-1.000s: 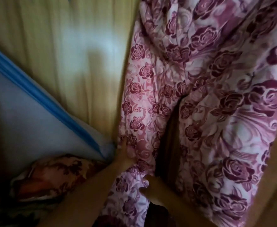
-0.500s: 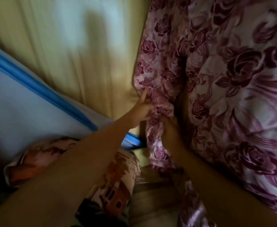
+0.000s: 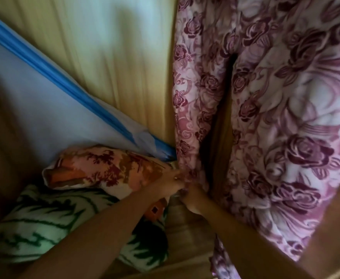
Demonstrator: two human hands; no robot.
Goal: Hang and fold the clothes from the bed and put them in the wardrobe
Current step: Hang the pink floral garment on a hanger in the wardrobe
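Pulling too hard from here could drag the rose cloth down from where it hangs, I think, because you hold only its low end and its top is out of sight. Your left hand and your right hand are close together, almost touching. Both look curled tight on the thin left strip of the cloth, though the picture is dim and blurry, so it is hard to be sure. If you let go too soon, that strip could flop out over the wooden shelf under your hands. Then the wooden door, to the right of your right arm, might pinch it when it shuts. The strip could also catch on the flowery pillow, which lies just to the left of your left hand, or on the green and white blanket under your left arm. The cloth goes up and away from your hands. Its thin strip starts right at your hands, and its big wide part hangs to the right of your right hand, with a dark gap between the two parts. The yellow wooden wall stands above your left hand, and the pale sheet with the blue edge is well out to the left of it.
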